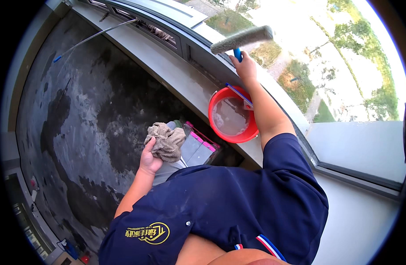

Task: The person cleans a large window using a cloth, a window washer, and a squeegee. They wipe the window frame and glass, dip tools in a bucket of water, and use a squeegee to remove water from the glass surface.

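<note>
My right hand (245,68) grips the blue handle (237,55) of a window-washing applicator whose fleecy grey sleeve (242,39) lies across the view of the window. In my left hand (150,159) is a bunched grey-brown cloth (166,142), held low in front of my body. Below my right forearm a red bucket (214,127) stands on the sill, holding cloudy water (230,116) with some foam. A squeegee with a blue edge (238,92) leans inside the bucket, partly hidden by my arm.
A grey step platform with pink edges (198,147) stands under me by the sill (186,79). A long pole (97,34) with a blue end leans from the window frame over the wet-patched concrete floor (80,122). Window glass (355,145) is at the right.
</note>
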A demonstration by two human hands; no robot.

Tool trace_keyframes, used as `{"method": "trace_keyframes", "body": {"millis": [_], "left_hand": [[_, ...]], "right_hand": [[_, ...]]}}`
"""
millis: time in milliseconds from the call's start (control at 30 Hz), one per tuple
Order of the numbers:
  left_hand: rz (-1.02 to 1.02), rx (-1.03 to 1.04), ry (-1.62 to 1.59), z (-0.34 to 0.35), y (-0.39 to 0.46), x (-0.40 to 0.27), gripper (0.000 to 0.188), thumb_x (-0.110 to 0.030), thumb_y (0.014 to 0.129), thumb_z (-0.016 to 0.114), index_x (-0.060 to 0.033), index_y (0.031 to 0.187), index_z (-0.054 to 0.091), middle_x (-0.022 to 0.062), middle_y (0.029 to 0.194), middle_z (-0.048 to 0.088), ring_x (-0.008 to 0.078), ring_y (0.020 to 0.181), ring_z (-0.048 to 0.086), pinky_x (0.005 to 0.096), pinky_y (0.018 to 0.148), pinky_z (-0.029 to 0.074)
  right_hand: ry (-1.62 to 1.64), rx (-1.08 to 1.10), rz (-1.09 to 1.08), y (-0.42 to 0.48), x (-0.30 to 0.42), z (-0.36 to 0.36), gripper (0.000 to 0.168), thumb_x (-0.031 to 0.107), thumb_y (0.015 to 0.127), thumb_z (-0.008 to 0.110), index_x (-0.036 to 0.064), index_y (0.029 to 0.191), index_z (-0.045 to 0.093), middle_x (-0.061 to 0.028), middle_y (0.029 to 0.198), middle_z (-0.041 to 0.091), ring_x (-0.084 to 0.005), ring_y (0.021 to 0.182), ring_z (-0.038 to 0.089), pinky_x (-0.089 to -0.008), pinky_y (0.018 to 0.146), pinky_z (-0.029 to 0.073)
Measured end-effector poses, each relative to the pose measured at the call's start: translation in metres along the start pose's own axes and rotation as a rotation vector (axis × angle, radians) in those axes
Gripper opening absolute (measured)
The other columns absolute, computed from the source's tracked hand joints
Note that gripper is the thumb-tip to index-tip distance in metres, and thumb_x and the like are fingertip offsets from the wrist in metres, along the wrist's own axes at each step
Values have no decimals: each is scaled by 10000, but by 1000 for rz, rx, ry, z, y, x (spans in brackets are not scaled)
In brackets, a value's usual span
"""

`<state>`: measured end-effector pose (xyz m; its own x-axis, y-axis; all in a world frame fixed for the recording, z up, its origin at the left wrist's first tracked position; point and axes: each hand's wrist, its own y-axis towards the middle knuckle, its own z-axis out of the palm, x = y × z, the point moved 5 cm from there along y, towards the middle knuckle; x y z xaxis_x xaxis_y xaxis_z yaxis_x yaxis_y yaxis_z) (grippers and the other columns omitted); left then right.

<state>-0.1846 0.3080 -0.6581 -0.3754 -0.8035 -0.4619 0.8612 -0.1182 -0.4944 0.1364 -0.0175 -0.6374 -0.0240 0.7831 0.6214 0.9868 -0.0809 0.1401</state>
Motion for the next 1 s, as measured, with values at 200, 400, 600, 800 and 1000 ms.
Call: {"method": "trace_keyframes", "body": {"millis": [200,400,600,800,1000], "left_hand": [[-25,-17,24,-1,2,6,556,-339,912,559,-59,1374,424,130,1379,478,313,1285,434,468,1111,298],[-58,19,93,13,-6,-4,585,-371,911,550,-76,1395,406,120,1406,450,312,1308,407,475,1124,276],[-110,92,94,42,-11,-9,556,-339,922,545,-76,1392,405,124,1377,478,308,1280,440,475,1112,298],[-235,153,115,96,-22,-15,529,-292,903,588,-79,1362,432,117,1344,504,302,1251,467,475,1094,328],[-325,248,211,162,-53,-21,530,-317,919,560,-54,1361,432,127,1343,512,302,1257,467,467,1097,322]], "right_hand": [[-81,92,-109,41,58,24,367,320,870,602,39,1096,539,-225,997,648,-399,944,621,-470,816,484],[-147,115,-24,11,40,9,316,219,854,595,43,1106,522,-216,974,650,-386,927,630,-469,810,493],[-162,168,140,-90,-78,-88,487,271,873,604,40,1272,445,-262,1008,635,-428,951,610,-497,823,476],[-415,-13,332,-242,-124,-264,331,288,851,607,79,1101,551,-230,966,641,-422,896,620,-506,790,489],[-556,-65,692,-362,-167,-382,337,311,870,562,140,1148,477,-237,954,647,-446,897,611,-534,765,481]]}}
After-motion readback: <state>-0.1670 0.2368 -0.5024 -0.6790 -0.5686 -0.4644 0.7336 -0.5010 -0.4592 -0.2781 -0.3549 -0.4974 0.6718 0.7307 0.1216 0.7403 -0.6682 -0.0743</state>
